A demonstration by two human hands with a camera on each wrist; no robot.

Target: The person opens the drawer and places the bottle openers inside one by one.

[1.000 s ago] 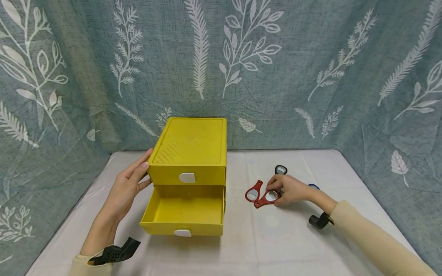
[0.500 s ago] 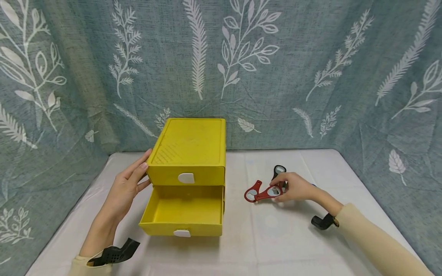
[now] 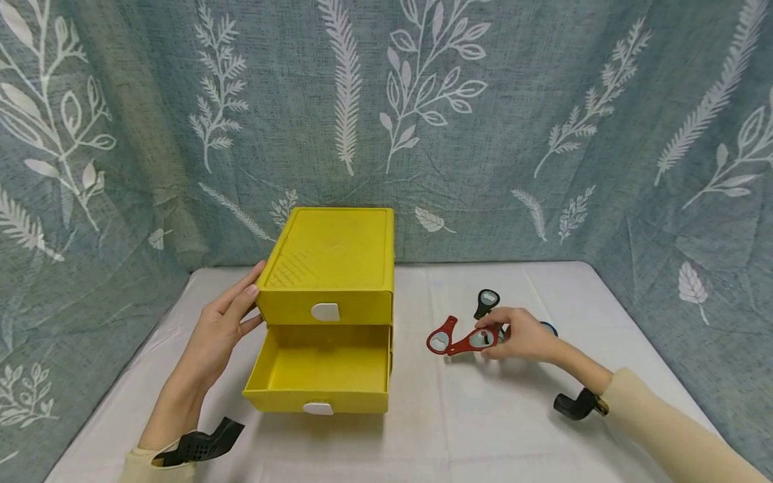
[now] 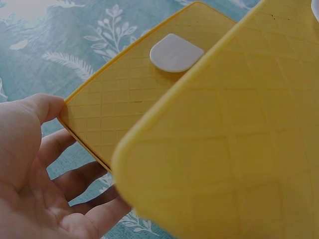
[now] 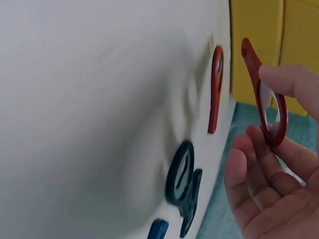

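Observation:
My right hand pinches a red bottle opener by its wide ring end, between thumb and fingers. In the right wrist view this opener is raised off the white tabletop. Another red bottle opener lies just to its left. My left hand rests against the left side of a yellow drawer box, thumb at the top front corner and fingers along the side. The box's lower drawer is pulled out with nothing in it; its upper drawer is closed.
A black bottle opener lies behind my right hand, and a blue one is partly hidden behind it. In the right wrist view a dark green opener lies on the white cloth. A patterned curtain encloses the table.
My right hand has lifted the red bottle opener off the table and shifted slightly right, its handle swinging up toward level. The left hand and the drawer box stay in place.

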